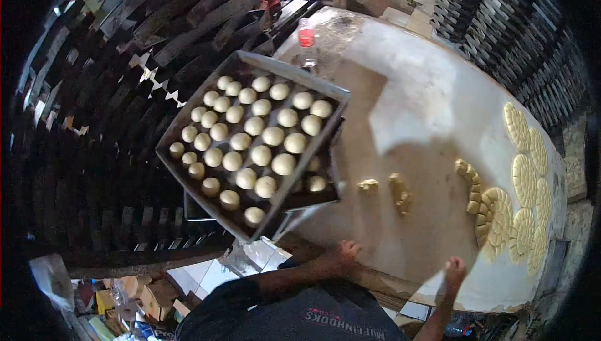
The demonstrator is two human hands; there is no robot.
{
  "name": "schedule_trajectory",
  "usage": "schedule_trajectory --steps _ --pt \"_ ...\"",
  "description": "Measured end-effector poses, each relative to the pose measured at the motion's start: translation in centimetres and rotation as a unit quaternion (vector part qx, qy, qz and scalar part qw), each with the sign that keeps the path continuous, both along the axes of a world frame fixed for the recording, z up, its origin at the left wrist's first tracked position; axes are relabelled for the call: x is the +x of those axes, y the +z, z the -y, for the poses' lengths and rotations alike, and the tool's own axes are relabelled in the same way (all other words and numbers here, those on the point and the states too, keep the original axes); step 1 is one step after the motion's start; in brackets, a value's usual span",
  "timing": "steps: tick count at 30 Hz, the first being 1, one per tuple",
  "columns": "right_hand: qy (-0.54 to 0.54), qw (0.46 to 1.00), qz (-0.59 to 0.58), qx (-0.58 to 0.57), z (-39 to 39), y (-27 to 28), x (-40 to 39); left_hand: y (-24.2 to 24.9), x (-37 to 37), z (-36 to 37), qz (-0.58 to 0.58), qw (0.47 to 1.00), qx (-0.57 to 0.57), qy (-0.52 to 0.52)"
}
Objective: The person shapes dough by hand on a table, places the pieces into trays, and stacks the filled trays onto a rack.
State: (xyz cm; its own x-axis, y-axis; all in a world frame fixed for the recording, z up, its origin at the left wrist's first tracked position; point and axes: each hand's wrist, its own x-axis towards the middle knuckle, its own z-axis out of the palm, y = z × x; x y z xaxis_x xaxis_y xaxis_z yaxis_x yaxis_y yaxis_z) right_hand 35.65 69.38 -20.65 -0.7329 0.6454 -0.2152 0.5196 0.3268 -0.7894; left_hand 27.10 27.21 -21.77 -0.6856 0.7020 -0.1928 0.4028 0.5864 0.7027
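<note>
My left hand is over the table's near edge, its fingers curled in. My right hand is closed like a fist above the same edge, farther right. Whether either hand holds a small thing is hidden. Between and beyond them lie a small dough piece and a short clump of dough on the table. Past my right hand, a curved strip of cut dough runs toward a scored dough round.
To the left, a metal tray of dough balls sits above another tray. Several scored dough rounds line the table's right side. A bottle with a red label stands at the back. Boxes clutter the lower left.
</note>
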Motion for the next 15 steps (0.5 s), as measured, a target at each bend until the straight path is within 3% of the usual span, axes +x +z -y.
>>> schedule_trajectory --steps 1,2,3,4,5,6,7,8,9,10,11,12,13,14,15 --pt "0.004 1.0 0.004 0.004 -9.1 -7.5 10.4 3.6 0.4 2.4 0.044 0.997 0.051 -0.047" --pt "0.122 0.989 -0.078 0.038 -13.1 -10.9 6.8 8.1 -0.5 4.9 0.081 0.987 0.101 -0.094" --pt "0.124 0.988 -0.084 0.04 -10.6 -8.4 5.2 14.5 -2.8 7.9 -0.03 0.976 0.186 -0.112" --pt "0.021 0.992 -0.048 -0.115 -7.8 -4.1 3.5 20.1 -6.1 11.0 -0.14 0.945 0.267 -0.127" --pt "-0.081 0.96 -0.009 -0.267 -4.7 -0.7 1.5 22.8 -9.3 13.8 -0.178 0.951 0.239 -0.079" --pt "0.057 0.992 0.003 -0.108 -6.5 -3.8 -1.3 25.2 -12.4 16.4 -0.212 0.954 0.211 -0.031" --pt "0.188 0.98 0.016 0.056 -2.9 -1.7 -5.4 27.9 -16.0 18.9 -0.299 0.949 0.094 0.037" --pt "0.207 0.966 -0.094 0.123 1.6 0.3 -8.9 27.1 -21.4 21.7 -0.165 0.975 0.098 0.115" --pt "0.128 0.985 0.002 -0.117 10.4 9.0 -15.1 23.7 -26.9 24.3 -0.375 0.91 0.084 0.156" --pt "0.177 0.973 -0.078 -0.126 16.2 12.1 -18.9 23.3 -30.8 26.5 -0.415 0.89 0.039 0.184" --pt "0.252 0.953 -0.093 -0.139 20.7 14.8 -22.9 22.4 -35.0 28.5 -0.346 0.907 -0.134 0.197" --pt "0.31 0.932 -0.154 -0.106 26.0 17.5 -26.2 16.3 -41.0 31.4 -0.365 0.887 -0.107 0.26" --pt "0.352 0.915 -0.184 -0.069 31.2 20.3 -29.2 15.5 -42.3 32.6 -0.295 0.897 -0.219 0.245" --pt "0.388 0.88 -0.27 0.043 36.1 22.2 -31.7 16.2 -42.8 32.7 -0.304 0.893 -0.213 0.254" --pt "0.415 0.803 -0.407 0.132 41.1 24.5 -34.2 16.8 -42.6 32.4 -0.289 0.886 -0.312 0.186"
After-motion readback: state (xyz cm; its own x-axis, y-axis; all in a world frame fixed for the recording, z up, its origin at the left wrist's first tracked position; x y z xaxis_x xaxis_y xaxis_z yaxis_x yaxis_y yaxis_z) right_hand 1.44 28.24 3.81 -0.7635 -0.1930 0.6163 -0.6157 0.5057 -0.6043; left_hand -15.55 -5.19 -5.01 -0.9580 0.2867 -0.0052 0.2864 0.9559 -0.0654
